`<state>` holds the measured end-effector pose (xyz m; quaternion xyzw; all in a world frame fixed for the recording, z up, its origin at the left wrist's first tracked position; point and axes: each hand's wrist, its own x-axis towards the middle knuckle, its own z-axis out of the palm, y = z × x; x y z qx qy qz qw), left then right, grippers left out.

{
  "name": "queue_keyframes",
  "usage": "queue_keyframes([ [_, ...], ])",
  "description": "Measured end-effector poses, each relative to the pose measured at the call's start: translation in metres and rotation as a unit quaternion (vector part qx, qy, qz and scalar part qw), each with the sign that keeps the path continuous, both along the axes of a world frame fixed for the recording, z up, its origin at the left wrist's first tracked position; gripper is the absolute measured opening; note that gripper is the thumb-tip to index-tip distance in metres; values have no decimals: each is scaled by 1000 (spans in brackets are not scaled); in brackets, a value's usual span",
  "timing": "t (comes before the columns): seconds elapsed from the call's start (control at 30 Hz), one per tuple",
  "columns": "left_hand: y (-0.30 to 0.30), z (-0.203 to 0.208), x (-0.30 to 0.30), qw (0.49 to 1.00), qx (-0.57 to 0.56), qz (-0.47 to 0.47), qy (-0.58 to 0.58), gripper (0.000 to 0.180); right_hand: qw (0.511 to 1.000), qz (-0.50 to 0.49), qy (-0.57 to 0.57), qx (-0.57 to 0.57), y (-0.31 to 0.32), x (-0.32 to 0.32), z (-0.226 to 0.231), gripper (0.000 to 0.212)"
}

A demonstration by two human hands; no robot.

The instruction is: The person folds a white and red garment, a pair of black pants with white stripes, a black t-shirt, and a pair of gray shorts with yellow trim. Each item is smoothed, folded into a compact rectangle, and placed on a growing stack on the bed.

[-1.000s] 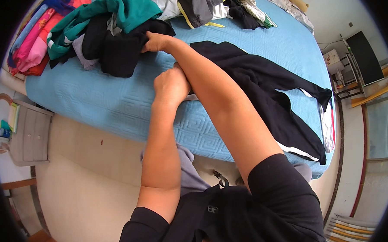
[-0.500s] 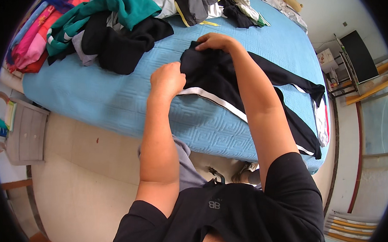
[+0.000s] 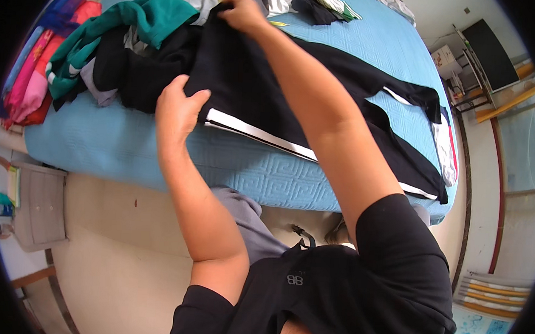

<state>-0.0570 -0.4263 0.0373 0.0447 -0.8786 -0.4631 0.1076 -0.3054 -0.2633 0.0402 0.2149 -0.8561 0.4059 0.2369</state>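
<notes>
A pair of black trousers (image 3: 256,83) with a white side stripe lies along the bed, its two legs spread apart toward the right. My left hand (image 3: 177,106) is closed on the near corner of the waist end, thumb on top of the cloth. At the far corner, my right hand (image 3: 244,14) pinches the same end, and the fabric is drawn wide between the two. Beyond my left hand, a rumpled black garment (image 3: 137,81) touches the waist end and is partly covered by it.
A quilted blue bedspread (image 3: 267,179) covers the bed. A green garment (image 3: 148,18) and pink and red cloths (image 3: 35,79) are heaped at the left; more clothes (image 3: 322,5) lie at the back. A grey bedside cabinet (image 3: 42,202) stands left. A white garment (image 3: 444,145) is at the right edge.
Both hands have moved left, pulling the trousers' waist end with them. My right hand has also gone farther back, so the waist end is stretched wider and flatter.
</notes>
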Motion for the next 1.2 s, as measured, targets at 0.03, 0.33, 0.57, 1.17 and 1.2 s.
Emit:
queue_keyframes([
  [0.03,-9,-4,1,997,-55,35,-36,54,999,10,-35,-12,-18,8,-8,41],
  [0.33,0,2,-4,957,-240,111,-118,38,1000,30,3,-3,19,76,-34,52],
  [0.57,62,3,-12,982,46,-137,122,22,994,-47,82,61,175,273,-13,19],
  [1.17,245,-26,100,853,-245,-405,219,42,809,-503,-107,284,541,465,-55,22],
  [1.2,247,-28,100,852,-254,-409,209,41,818,-504,-98,261,551,459,-51,21],
])
